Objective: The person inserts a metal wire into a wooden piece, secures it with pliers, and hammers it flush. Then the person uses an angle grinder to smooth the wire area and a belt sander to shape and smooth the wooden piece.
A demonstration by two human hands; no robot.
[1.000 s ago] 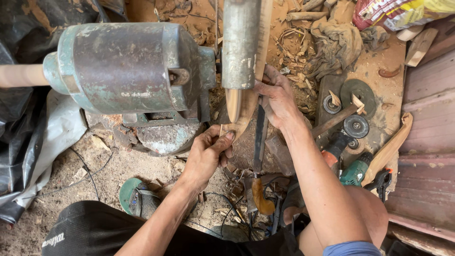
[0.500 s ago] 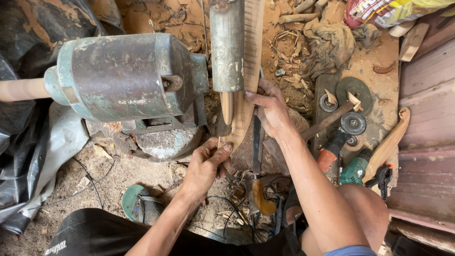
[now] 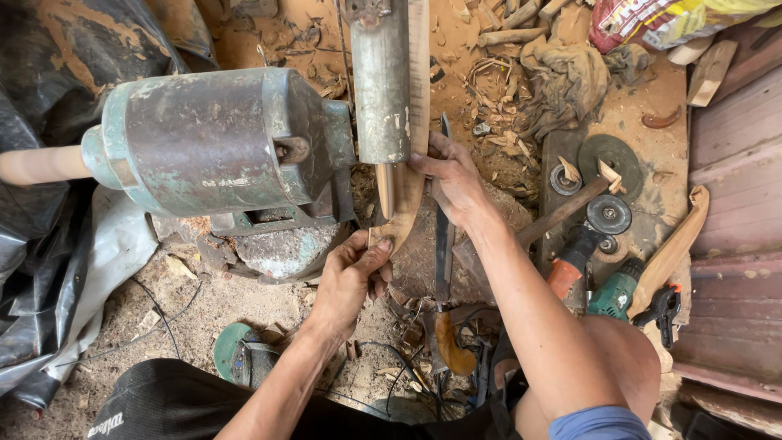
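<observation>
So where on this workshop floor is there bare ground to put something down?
The sandy patch between the black plastic sheet and the left hand is barest, crossed only by a thin cable. Orange sawdust ground above the rusty green motor is partly free. Right of the right hand, discs, drill and hammer crowd it.

right hand (image 3: 453, 175) higher along wooden piece (image 3: 405, 195)

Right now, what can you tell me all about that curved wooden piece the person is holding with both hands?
The curved wooden piece is pale tan, thin and flat, bent like a banana. It runs from the top of the picture down beside a grey metal cylinder, with a narrow peg below it resting against the wood. The left hand pinches its lower end; the right hand presses its side higher up. It looks unfinished.
</observation>
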